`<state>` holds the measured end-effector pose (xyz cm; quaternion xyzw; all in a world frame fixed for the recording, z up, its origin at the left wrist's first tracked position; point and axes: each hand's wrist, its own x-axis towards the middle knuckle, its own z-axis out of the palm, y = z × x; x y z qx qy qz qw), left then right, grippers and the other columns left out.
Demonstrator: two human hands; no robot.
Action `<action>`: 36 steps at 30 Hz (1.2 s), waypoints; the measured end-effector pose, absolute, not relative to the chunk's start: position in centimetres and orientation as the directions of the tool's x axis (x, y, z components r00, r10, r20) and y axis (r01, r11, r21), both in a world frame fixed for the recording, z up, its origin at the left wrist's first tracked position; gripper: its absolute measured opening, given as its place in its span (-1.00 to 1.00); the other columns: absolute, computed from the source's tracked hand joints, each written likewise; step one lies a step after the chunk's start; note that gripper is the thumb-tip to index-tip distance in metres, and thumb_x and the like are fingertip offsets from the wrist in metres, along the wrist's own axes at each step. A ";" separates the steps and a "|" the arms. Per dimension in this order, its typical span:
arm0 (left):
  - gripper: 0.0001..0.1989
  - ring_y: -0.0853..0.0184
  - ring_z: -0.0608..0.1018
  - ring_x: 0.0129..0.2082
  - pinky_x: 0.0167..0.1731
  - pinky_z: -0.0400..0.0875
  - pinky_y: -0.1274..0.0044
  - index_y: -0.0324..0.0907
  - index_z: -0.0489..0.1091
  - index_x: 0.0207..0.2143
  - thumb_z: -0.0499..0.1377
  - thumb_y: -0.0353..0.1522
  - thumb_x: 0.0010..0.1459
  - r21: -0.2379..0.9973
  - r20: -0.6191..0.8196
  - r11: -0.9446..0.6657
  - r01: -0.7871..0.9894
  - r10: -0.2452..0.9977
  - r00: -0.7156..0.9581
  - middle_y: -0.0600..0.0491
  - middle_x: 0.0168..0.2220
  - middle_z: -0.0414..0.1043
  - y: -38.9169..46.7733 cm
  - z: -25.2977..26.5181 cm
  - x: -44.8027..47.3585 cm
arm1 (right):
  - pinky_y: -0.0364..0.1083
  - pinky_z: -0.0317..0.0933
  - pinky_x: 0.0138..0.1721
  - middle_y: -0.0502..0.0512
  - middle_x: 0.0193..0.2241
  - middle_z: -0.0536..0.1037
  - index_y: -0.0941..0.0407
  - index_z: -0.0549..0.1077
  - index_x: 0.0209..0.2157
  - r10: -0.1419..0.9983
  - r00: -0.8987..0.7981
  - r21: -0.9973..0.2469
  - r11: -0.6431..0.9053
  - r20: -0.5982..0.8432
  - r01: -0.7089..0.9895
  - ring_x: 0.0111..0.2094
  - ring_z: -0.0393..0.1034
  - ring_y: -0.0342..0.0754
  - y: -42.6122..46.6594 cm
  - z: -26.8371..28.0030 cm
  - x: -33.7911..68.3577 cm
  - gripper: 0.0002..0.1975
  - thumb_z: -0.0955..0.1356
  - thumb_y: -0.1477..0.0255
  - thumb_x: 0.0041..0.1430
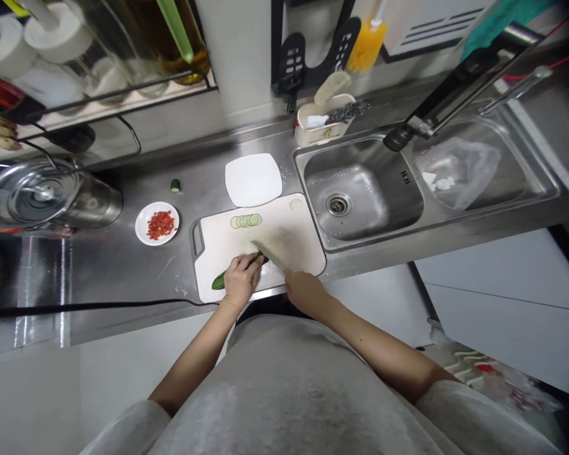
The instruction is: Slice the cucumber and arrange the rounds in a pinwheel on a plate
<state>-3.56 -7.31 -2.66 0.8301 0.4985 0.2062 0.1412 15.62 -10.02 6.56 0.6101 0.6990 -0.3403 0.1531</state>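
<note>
My left hand (pixel 240 276) presses a green cucumber (pixel 219 282) down on the white cutting board (pixel 213 243), its fingers curled over the cut end. In my right hand (pixel 305 291) is the handle of a kitchen knife (pixel 271 254), whose blade lies at the cucumber's end beside my left fingertips. The blade is partly blurred. A row of overlapping cucumber slices (pixel 246 220) lies on the upper part of the board, and a single pale slice (pixel 296 204) rests near its top right corner.
Behind the board is a white square plate (pixel 253 179). To the left stand a small plate of red berries (pixel 160 224), a cucumber end (pixel 175 185) and a steel pot (pixel 95 202). The sink (pixel 360 189) with its faucet (pixel 408 129) lies to the right. A black cord (pixel 99 307) crosses the counter.
</note>
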 end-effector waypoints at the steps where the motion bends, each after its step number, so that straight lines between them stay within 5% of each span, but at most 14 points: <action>1: -0.71 0.20 0.44 -0.09 -0.11 0.41 0.35 0.00 0.50 -0.04 0.09 -0.34 0.24 0.438 0.203 -0.464 0.770 0.886 0.418 0.04 -0.03 0.50 -7.3 -2.7 -3.6 | -0.09 0.26 -0.31 0.28 -0.33 0.56 0.22 0.36 -0.10 0.748 -0.209 -0.286 0.027 -0.630 0.958 -0.24 0.50 0.09 -10.0 6.5 15.6 -0.72 0.11 0.54 0.30; 36: -0.71 0.23 0.43 -0.10 -0.10 0.42 0.41 -0.03 0.50 -0.04 0.10 -0.37 0.22 0.385 0.226 -0.490 0.782 0.872 0.435 0.07 -0.04 0.51 -7.2 -2.8 -3.4 | -0.11 0.22 -0.25 0.30 -0.26 0.56 0.25 0.38 -0.08 0.732 -0.185 -0.297 -0.025 -0.656 0.955 -0.18 0.48 0.06 -10.0 5.4 15.4 -0.72 0.14 0.56 0.27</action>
